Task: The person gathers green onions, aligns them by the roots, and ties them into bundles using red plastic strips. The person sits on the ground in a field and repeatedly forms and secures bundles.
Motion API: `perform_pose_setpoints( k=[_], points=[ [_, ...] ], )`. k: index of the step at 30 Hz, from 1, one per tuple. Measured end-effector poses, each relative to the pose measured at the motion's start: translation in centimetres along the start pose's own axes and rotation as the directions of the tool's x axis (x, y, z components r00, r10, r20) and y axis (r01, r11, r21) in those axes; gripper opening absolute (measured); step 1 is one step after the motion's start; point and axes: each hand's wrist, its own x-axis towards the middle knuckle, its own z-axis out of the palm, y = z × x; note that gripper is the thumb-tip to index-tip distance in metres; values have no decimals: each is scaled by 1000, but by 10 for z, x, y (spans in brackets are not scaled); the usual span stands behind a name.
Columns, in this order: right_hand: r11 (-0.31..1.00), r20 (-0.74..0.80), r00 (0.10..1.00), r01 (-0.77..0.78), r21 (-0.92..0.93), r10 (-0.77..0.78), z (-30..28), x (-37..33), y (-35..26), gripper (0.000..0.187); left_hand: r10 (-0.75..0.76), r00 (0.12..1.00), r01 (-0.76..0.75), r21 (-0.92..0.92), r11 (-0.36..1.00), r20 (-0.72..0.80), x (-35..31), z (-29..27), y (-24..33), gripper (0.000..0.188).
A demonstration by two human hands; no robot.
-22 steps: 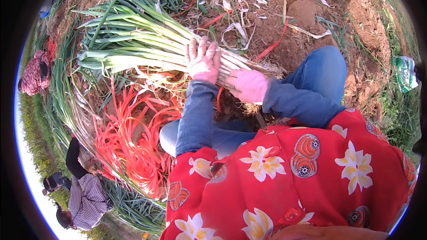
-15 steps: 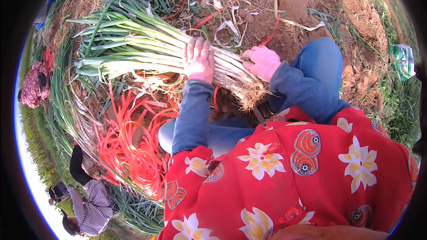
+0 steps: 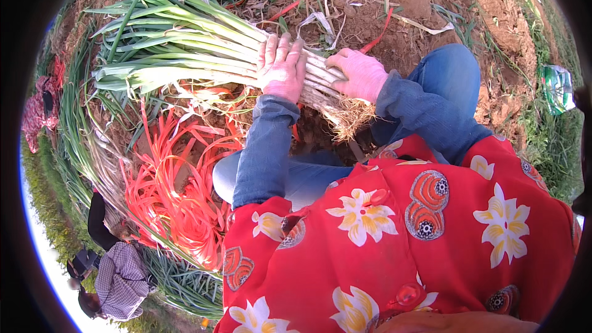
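A large bunch of green onions (image 3: 203,49) lies across in front of my legs, green leaves to the left, white stalks and stringy roots to the right. My left hand (image 3: 282,68) rests flat over the white stalks, its fingers stretched out. Around the upper side of the stalks near the roots, my right hand (image 3: 359,76) is closed, thumb towards me. One red plastic strip (image 3: 377,36) shows beyond the bunch, and a bit of red shows on its near side; the part between is hidden.
A tangled heap of red plastic strips (image 3: 179,203) lies left of my knee. More green onions (image 3: 102,154) spread along the left. Two people, one in a checked shirt (image 3: 123,280), are at the left. A green-and-clear plastic package (image 3: 557,89) sits in grass at right.
My right hand has shifted slightly left and up along the stalks, its thumb now more visible. The left hand stays on the bunch, fingers a little more spread. The view has tilted slightly.
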Motion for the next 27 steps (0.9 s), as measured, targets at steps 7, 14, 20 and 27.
perform_pose_setpoints(
  k=[7,14,20,27],
  points=[
    [991,-53,999,-1,136,8,7,3,15,51,-4,995,5,-9,1000,98,8,-5,6,41],
    [983,-105,994,1,182,18,11,-10,33,56,3,995,-3,-8,1000,97,9,0,11,40],
    [820,-54,923,311,-481,-382,14,-23,2,37,46,998,-46,3,999,38,6,6,7,39],
    [733,143,939,335,-592,-313,-9,-30,-6,52,52,998,-52,-3,999,24,13,6,6,38]
  ],
)
